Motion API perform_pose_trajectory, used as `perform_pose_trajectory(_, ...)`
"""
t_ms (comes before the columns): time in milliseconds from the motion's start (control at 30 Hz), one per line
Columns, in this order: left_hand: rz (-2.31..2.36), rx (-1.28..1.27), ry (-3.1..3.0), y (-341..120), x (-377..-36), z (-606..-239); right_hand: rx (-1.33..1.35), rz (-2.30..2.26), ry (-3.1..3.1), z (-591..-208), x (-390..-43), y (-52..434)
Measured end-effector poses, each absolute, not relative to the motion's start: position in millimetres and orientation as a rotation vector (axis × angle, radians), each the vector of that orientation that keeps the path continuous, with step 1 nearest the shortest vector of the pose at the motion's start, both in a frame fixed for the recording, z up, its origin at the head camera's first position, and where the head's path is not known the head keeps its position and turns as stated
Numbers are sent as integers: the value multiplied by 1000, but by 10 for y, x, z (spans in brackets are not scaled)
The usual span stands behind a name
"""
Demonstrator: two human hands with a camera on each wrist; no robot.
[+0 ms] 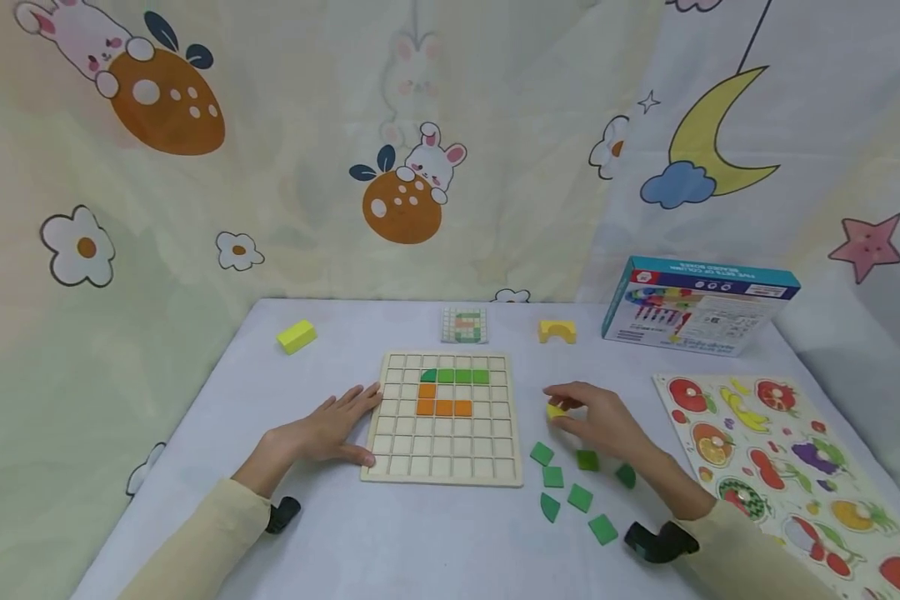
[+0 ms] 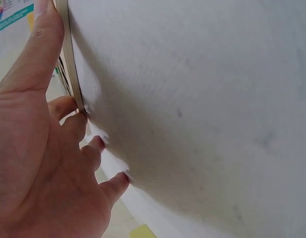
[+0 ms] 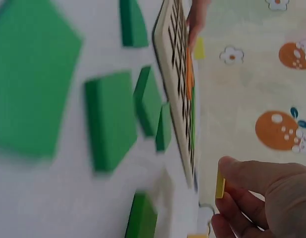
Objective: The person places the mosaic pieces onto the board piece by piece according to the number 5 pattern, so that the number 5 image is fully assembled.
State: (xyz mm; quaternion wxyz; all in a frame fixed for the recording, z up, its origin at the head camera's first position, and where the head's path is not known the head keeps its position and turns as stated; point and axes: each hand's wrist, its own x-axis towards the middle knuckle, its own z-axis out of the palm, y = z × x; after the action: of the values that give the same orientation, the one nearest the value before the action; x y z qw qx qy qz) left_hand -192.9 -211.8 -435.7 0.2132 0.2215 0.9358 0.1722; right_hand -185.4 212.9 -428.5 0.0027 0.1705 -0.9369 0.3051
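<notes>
The worktop (image 1: 420,542), draped in pale cloth, fills the lower half of the head view. At the lower right of the frame a fruit puzzle board (image 1: 795,467) lies flat, and above it, at the right of centre, a blue toy box (image 1: 701,304) stands tilted on its edge. In the middle of the frame lies the wooden grid board (image 1: 442,421), with a row of green tiles (image 1: 456,376) in its upper cells and orange tiles (image 1: 442,404) set just below them.

The left arm, in a cream sleeve, comes in from the lower left. The left hand (image 1: 328,432) lies flat with straight, spread fingers, its fingertips (image 2: 43,29) pressed against the left edge of the grid board; the left wrist view shows the thumb running along that edge. It holds nothing.

The right arm enters from the lower right. The right hand (image 1: 596,417) hovers palm down just right of the grid board, its curled fingers pinching a small yellow tile (image 1: 556,410); in the right wrist view the tile (image 3: 220,186) sits between thumb and fingertips, off the cloth.

Below that hand loose green pieces (image 1: 579,497) lie scattered on the worktop. Toward the back edge sit a small pattern card (image 1: 464,324), a yellow arch block (image 1: 557,332) and, at the left, a yellow-green block (image 1: 296,336).
</notes>
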Motion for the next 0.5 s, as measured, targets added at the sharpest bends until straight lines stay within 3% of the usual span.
perform_pose_trajectory(233, 477, 613, 2600, -2084, -1917, -4377, 605, 1065, -2930, -4353, -2019, 1385)
perform_pose_trajectory(500, 438, 590, 2603, -2106, -1932, -4351, 599, 1026, -2894, -4472, -2097, 1057)
